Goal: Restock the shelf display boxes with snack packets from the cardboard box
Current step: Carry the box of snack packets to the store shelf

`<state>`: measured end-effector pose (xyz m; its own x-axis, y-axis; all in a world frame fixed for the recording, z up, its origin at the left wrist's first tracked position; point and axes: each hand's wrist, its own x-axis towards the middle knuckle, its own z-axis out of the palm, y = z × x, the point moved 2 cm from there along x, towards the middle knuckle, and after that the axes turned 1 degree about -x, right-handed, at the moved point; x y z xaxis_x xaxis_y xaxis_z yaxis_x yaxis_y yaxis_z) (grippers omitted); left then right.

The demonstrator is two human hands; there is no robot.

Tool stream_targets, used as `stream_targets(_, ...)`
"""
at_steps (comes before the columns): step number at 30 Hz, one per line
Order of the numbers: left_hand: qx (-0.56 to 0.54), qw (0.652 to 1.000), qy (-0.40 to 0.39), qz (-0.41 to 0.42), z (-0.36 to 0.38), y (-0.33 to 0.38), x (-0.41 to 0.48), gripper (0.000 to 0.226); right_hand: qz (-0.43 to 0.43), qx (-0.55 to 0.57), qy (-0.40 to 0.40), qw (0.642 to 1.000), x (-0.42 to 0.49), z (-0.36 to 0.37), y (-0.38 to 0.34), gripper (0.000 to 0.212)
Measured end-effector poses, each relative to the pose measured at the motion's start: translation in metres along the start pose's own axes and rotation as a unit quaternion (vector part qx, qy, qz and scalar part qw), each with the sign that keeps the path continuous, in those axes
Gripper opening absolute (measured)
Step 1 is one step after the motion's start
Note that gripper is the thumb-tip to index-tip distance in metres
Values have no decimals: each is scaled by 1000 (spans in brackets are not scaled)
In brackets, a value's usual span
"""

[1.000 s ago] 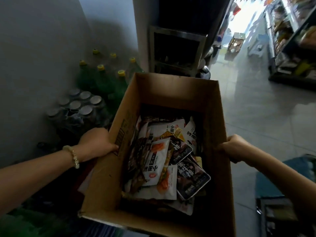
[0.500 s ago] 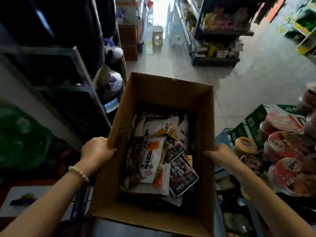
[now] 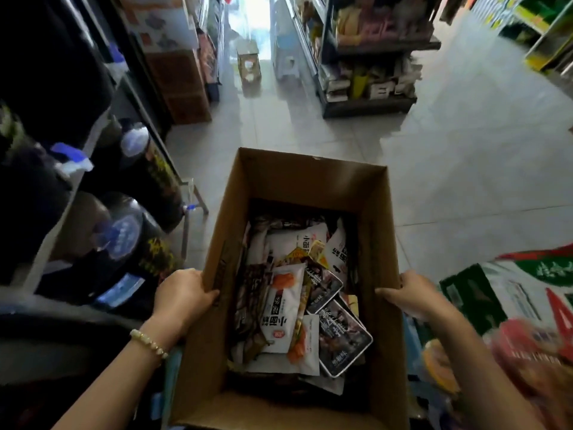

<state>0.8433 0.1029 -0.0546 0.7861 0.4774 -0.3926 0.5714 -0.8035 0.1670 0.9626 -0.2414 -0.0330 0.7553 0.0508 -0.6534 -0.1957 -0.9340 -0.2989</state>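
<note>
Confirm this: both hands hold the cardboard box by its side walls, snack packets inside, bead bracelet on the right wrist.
Not quite. The head view shows the bead bracelet on the left wrist. The rest holds: the left hand and right hand hold the cardboard box by its side walls, with snack packets inside.

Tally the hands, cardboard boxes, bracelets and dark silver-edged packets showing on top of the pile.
2 hands: left hand and right hand, each gripping a side wall
1 cardboard box
1 bracelet, on the left wrist
2 dark silver-edged packets, the other just beyond
Total: 6
</note>
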Motion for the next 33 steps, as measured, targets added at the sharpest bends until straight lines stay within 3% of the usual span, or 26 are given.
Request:
stream_targets(10, -13, 999, 19, 23, -138, 102, 290, 32, 2, -20, 56, 998, 206, -178, -167, 29)
stream_targets(12, -27, 999, 30, 11, -167, 121, 381, 32, -3, -24, 63, 998, 287, -225, -217, 33)
stream_targets(15, -24, 1000, 12, 5, -179, 126, 429, 32, -19, -24, 37, 999, 334, -250, -248, 32)
stream_targets(21, -54, 996, -12, -74, -228, 166, 599, 32, -73, -64, -11, 995, 522, -340, -370, 26)
stream_targets(26, -84, 989, 9, -117, -299, 192, 732, 30, -111, -91, -5, 990, 649, -424, -488, 29)
stream_targets(33, -80, 990, 40, -108, -393, 217, 970, 33, -137, -78, 11, 987, 827, -518, -657, 26)
